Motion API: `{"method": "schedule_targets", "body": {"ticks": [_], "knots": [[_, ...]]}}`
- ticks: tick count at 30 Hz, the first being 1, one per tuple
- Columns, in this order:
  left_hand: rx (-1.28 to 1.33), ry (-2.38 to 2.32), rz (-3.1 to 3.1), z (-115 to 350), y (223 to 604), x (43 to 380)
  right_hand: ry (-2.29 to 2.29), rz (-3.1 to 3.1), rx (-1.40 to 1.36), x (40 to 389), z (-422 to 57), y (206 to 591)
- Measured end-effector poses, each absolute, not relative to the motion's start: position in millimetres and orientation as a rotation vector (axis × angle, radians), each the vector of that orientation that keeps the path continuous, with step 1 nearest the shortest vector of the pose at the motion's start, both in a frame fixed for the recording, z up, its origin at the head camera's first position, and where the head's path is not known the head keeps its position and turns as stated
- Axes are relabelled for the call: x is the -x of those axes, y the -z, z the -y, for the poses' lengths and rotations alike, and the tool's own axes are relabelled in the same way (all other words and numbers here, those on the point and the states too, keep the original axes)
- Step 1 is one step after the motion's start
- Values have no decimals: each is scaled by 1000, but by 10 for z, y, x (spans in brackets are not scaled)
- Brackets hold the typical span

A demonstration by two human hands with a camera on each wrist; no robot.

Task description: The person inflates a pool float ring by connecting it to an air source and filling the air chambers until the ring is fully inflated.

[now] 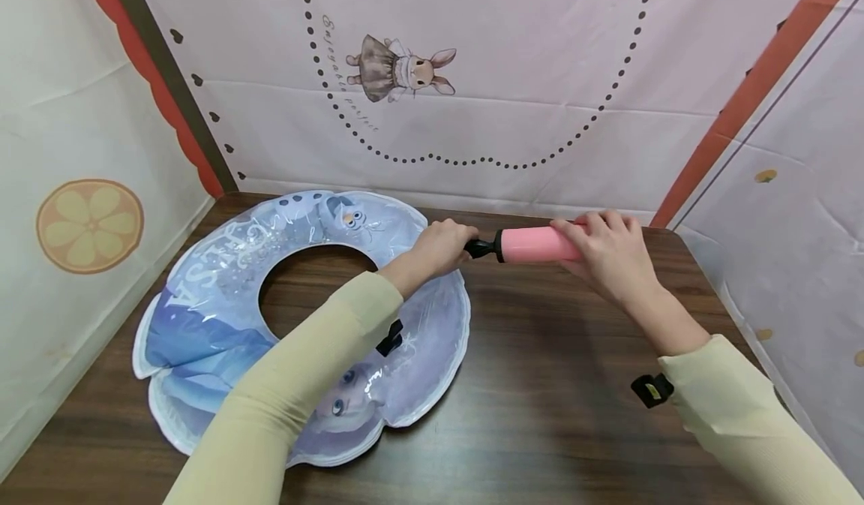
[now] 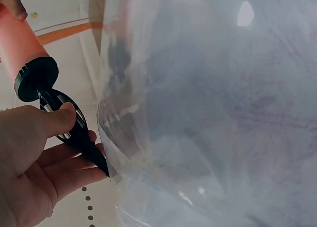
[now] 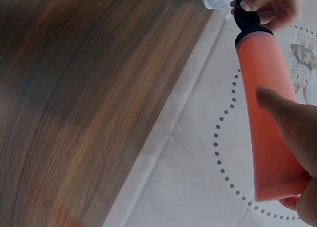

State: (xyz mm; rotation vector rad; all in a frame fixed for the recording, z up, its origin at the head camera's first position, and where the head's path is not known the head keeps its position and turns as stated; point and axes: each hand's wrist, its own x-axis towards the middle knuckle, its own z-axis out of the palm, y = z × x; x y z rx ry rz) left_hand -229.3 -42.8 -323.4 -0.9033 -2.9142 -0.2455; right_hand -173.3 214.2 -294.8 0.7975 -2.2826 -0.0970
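A pink hand pump [image 1: 538,244] with a black nozzle [image 2: 74,123] is held level above the table, between both hands. My left hand [image 1: 442,246] pinches the nozzle between thumb and fingers; in the left wrist view its tip meets the edge of the clear plastic. My right hand [image 1: 607,254] grips the pink barrel [image 3: 267,113] at its far end, thumb along the side. The blue and purple swim ring [image 1: 445,340], printed with cartoon figures, lies under my left forearm and looks partly filled. Whether the tip sits inside a valve is hidden.
The dark wooden table [image 1: 540,415] extends right and in front of the ring. A printed fabric backdrop [image 1: 513,62] with a rabbit figure [image 1: 401,68] rises behind it, and further fabric walls stand at left and right. Black straps with small devices sit at both wrists.
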Motion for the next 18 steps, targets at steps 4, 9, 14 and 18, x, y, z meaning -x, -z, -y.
{"method": "schedule_targets", "body": {"ticks": [4,9,14,18], "knots": [[917,251,2924,448,3241,2294,104,2326,-801,1708,-2172,2919],[917,253,2942,464,3212,2299,116,2404,-815,1649,-2371,2783],[918,232,2953,464,3210,2311,121,2450,-811,1590,-2730,2665],[890,189,2960,475,3227,2314,139,2474,-746,1539,-3053,2601]]}}
